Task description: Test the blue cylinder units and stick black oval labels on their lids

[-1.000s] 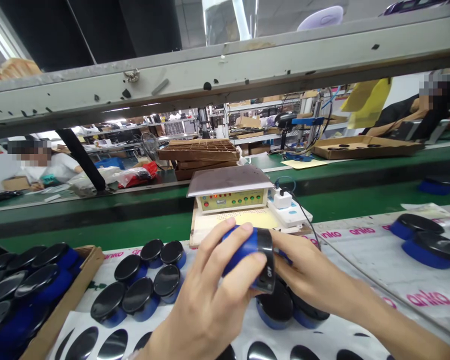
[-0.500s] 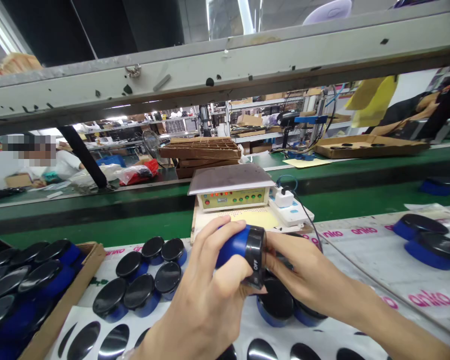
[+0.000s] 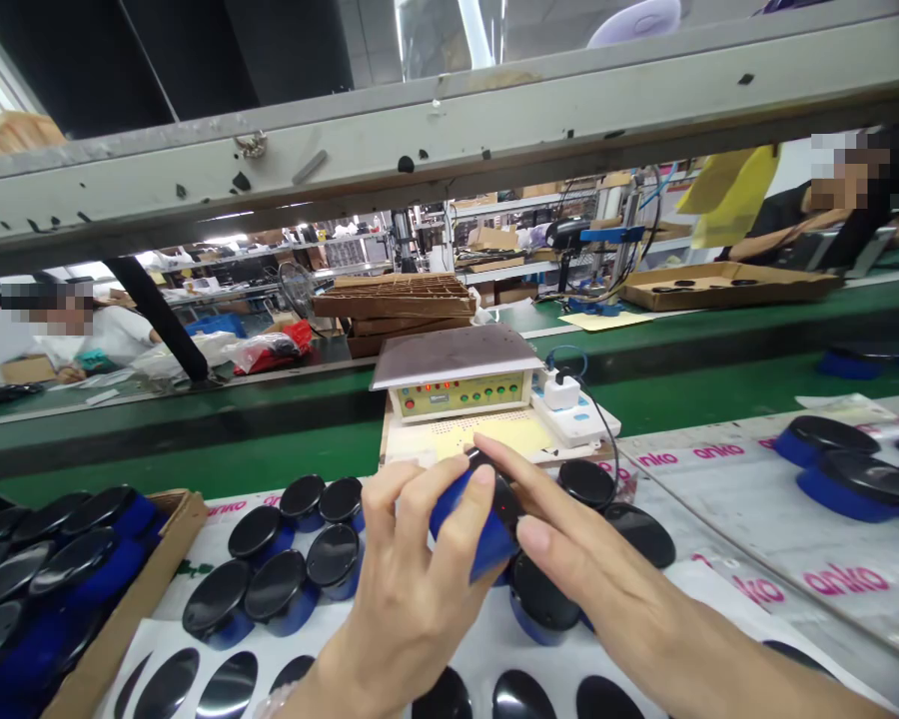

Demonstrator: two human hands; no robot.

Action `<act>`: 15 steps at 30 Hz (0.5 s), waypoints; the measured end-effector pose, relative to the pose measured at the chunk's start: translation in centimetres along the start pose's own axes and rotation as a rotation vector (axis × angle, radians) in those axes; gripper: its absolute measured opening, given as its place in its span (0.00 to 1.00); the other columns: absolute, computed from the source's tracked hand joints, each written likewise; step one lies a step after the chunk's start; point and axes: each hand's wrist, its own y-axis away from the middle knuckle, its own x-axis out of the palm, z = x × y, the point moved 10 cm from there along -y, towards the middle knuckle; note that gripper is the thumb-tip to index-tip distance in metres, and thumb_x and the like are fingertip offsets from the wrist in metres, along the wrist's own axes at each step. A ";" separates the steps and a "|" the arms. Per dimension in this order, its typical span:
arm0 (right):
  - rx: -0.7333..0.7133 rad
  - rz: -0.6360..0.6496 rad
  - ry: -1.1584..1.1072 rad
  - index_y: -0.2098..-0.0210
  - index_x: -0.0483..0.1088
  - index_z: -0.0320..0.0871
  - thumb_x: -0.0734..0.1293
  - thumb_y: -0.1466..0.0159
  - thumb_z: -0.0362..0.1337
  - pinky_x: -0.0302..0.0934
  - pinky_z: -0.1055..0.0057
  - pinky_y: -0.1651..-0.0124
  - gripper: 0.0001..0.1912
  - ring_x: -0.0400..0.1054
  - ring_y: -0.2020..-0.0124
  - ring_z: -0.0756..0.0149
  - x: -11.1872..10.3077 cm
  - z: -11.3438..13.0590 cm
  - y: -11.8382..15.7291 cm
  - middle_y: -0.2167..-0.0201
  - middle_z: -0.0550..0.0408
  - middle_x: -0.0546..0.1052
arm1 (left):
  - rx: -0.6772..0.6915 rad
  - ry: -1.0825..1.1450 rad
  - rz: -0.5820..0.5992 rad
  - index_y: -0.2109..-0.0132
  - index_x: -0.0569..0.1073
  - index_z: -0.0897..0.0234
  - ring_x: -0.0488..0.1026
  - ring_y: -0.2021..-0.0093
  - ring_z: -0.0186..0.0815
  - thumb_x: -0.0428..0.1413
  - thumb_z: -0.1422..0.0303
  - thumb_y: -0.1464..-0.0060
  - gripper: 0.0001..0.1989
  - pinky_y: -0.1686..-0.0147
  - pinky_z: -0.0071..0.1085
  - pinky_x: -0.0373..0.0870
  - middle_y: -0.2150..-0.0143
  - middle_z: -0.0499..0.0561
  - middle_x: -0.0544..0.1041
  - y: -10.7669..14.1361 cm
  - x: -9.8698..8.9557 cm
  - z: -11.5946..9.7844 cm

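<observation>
Above the front of the bench, my left hand [image 3: 412, 559] is closed around a round blue unit with a glossy black end [image 3: 479, 529]. The unit is tilted on its side, its black end turned toward my right hand [image 3: 580, 539]. That hand's fingers and thumb lie against the black end, covering much of it. A tiny red spot shows on the black part. Several similar blue units with black tops [image 3: 281, 589] stand left of my hands, and another [image 3: 543, 599] stands under my right hand. Glossy black discs [image 3: 229, 684] lie on a white sheet in front.
A cardboard box [image 3: 131, 599] of similar units stands at the left. Behind my hands are a control box [image 3: 460, 394] with lit red indicators and a white power strip [image 3: 578, 424]. A cable crosses the right side. A metal beam [image 3: 435, 130] spans overhead. Two people sit beyond the green belt.
The unit has turned in my hands, so the "OFF" lettering no longer shows. My right fingers have moved from the black end's edge to spread up along it. The view has shifted slightly.
</observation>
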 end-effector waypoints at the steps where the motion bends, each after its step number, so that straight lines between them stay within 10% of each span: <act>1: 0.031 0.022 -0.053 0.34 0.43 0.64 0.52 0.30 0.43 0.44 0.57 0.34 0.26 0.44 0.33 0.63 0.5 -0.3 0.1 0.32 0.65 0.49 | 0.011 -0.010 -0.004 0.51 0.68 0.71 0.63 0.53 0.47 0.63 0.76 0.53 0.21 0.53 0.44 0.63 0.52 0.61 0.68 0.2 0.1 -0.3; 15: 0.165 -0.018 -0.382 0.38 0.53 0.56 0.53 0.34 0.33 0.52 0.65 0.38 0.25 0.49 0.35 0.66 1.0 -2.1 0.2 0.36 0.61 0.57 | 0.096 -0.053 0.059 0.52 0.70 0.70 0.62 0.55 0.47 0.64 0.80 0.58 0.24 0.58 0.43 0.66 0.53 0.61 0.67 0.9 1.1 -1.7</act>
